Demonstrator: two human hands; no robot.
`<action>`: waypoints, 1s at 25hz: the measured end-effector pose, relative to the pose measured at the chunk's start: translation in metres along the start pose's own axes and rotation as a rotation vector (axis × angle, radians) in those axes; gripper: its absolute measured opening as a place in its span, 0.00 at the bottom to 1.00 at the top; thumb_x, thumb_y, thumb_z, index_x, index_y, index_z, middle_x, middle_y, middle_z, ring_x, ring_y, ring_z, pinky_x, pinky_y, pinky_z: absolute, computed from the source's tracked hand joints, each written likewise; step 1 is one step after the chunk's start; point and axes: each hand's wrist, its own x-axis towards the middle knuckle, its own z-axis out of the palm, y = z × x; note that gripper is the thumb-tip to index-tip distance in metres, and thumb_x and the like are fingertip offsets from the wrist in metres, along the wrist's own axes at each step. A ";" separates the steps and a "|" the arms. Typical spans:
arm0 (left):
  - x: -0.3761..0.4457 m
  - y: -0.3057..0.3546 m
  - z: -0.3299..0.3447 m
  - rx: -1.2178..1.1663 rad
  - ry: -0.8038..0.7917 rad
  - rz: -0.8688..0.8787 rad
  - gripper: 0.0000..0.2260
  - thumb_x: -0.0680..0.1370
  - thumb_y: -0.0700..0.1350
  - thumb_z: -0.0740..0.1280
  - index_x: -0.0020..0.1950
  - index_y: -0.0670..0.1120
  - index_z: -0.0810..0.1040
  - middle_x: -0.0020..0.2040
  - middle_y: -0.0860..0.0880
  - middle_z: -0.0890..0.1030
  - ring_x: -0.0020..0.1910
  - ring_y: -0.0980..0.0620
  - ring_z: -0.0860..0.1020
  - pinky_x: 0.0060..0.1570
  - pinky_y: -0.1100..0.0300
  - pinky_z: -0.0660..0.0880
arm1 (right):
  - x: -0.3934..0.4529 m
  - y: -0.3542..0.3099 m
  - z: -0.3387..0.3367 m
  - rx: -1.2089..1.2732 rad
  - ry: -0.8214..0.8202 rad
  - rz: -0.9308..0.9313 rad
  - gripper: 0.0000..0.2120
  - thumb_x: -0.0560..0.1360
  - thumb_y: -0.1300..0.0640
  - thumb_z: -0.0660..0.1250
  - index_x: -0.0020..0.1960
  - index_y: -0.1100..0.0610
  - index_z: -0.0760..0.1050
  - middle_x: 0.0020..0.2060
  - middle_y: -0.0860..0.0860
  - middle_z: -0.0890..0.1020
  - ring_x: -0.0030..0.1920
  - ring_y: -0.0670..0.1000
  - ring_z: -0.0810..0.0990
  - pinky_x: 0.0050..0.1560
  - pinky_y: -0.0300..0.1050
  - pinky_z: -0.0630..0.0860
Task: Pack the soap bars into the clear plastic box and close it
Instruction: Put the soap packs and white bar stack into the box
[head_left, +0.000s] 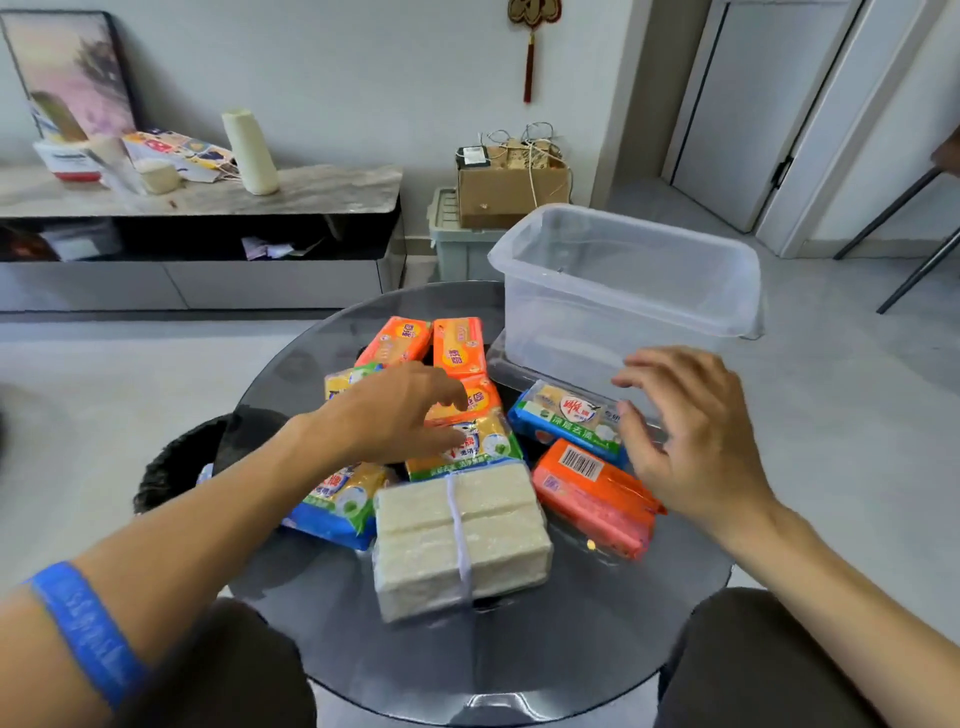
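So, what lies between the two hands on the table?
In the head view, between the left hand and the right hand lies the blue-wrapped soap bar, near the right hand's fingers.

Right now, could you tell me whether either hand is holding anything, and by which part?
Nothing is held. The left hand hovers open over the soap bars, and the right hand is open beside the blue-wrapped bar, fingers spread.

Four orange-wrapped soap bars (592, 493) lie on the table, along with four in blue-and-green wrappers (569, 421). There is one white double block (460, 540) and one clear plastic box (628, 291); further bars may be hidden under the hand.
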 end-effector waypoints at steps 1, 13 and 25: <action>-0.002 0.006 0.005 -0.006 -0.082 0.020 0.19 0.75 0.60 0.66 0.63 0.55 0.76 0.60 0.54 0.78 0.57 0.53 0.74 0.54 0.53 0.75 | -0.003 -0.008 0.003 -0.031 -0.085 -0.044 0.11 0.72 0.55 0.66 0.52 0.58 0.78 0.55 0.54 0.81 0.55 0.58 0.76 0.53 0.51 0.68; 0.013 0.033 0.016 0.062 -0.291 -0.151 0.34 0.67 0.52 0.77 0.68 0.54 0.64 0.54 0.50 0.75 0.49 0.50 0.74 0.40 0.58 0.73 | -0.033 -0.023 0.021 -0.203 -0.918 0.268 0.46 0.68 0.33 0.66 0.77 0.46 0.45 0.72 0.50 0.68 0.64 0.56 0.74 0.58 0.54 0.74; -0.001 0.036 -0.023 -1.054 0.195 -0.481 0.17 0.59 0.57 0.69 0.41 0.48 0.77 0.35 0.52 0.78 0.30 0.57 0.75 0.28 0.66 0.71 | -0.016 -0.006 -0.012 1.273 -0.631 1.041 0.35 0.55 0.44 0.77 0.58 0.60 0.78 0.49 0.58 0.86 0.40 0.54 0.84 0.35 0.44 0.74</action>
